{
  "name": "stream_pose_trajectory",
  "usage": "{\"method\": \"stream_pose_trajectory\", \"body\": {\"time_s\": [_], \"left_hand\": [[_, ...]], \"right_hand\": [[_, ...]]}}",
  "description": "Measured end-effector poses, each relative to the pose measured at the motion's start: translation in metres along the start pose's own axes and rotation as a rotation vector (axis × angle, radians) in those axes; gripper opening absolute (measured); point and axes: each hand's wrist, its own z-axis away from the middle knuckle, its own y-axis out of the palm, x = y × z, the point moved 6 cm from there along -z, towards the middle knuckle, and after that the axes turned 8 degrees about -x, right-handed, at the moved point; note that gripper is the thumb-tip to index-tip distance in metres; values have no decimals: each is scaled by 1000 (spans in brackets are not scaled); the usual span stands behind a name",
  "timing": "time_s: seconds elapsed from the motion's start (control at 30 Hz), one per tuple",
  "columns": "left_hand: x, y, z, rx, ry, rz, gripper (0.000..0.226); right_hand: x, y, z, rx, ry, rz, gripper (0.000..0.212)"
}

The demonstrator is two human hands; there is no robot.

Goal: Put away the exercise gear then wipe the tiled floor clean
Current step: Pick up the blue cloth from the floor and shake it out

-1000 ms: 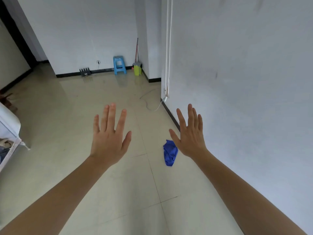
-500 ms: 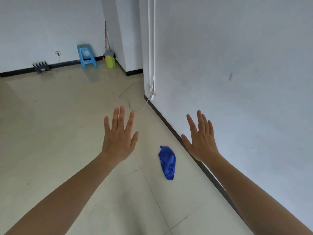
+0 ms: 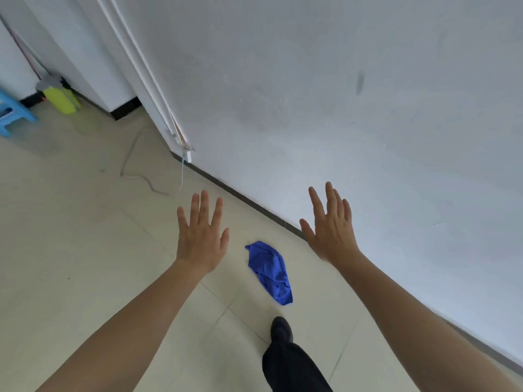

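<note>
A crumpled blue cloth [image 3: 270,271] lies on the pale tiled floor [image 3: 85,250] close to the white wall's dark skirting. My left hand [image 3: 201,236] is held out above the floor just left of the cloth, fingers spread, holding nothing. My right hand [image 3: 329,224] is raised to the right of the cloth, in front of the wall, also spread and empty. Neither hand touches the cloth. My leg in dark trousers with a black shoe [image 3: 280,331] steps in just below the cloth.
The white wall [image 3: 368,123] runs diagonally along the right. A thin cable [image 3: 147,182] trails across the floor from a white conduit [image 3: 169,128]. A yellow-green bucket with a mop [image 3: 60,99] and a blue plastic stool [image 3: 11,114] stand far left.
The view has swung right and tilted, and come closer to the cloth. A foot has stepped into view below it. Both hands stay spread and empty.
</note>
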Motion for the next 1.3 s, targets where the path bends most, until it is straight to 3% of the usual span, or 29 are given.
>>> {"method": "stream_pose_trajectory", "body": {"time_s": [0.3,0.43,0.6,0.77,1.0,1.17,1.3], "left_hand": [[32,68,-135,104,175,5,72],[32,134,-174,180,305,12,70],[7,281,-184,337,405,88,67],[-26,464,-159,452,447,125,67],[-87,696,-75,572,692,205,56],[-130,810,-33,616,840,221,58],[-144,860,-14,645,767,179,60]], "right_hand": [[9,93,-99,206,95,66,74],[-3,145,-112,231,148,116,72],[-33,252,-81,268,341,148,64],[-63,423,-1,514,432,165,79],[-91,649,105,748,413,100,78],[-103,771,157,741,322,71,56],[-115,820,190,787,329,151,50]]}}
